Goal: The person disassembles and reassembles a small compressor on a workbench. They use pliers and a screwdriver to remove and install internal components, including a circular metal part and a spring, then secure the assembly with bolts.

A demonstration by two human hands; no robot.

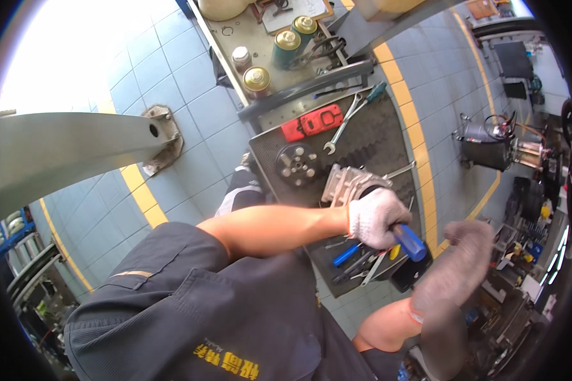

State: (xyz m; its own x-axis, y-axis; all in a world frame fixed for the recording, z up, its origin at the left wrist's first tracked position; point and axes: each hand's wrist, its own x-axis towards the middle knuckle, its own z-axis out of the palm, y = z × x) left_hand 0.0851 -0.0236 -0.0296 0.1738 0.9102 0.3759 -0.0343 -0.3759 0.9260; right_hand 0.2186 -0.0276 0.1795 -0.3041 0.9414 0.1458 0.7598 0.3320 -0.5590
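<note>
My left hand, in a pale knitted glove, is wrapped round a screwdriver whose blue handle end juts toward the right. Its shaft is hidden by the glove. Beside that hand, a ribbed silver metal housing lies on the dark-matted cart top. My right hand, also gloved, is raised off the cart's right edge, its fingers smeared by motion. A blurred dark rounded shape shows by the right wrist; whether I hold it cannot be made out.
Left of the housing are a round metal disc, a red device and wrenches. Tools, including a blue-handled one, lie near my left hand. Spray cans stand beyond the cart's rail. A lift post rises at left.
</note>
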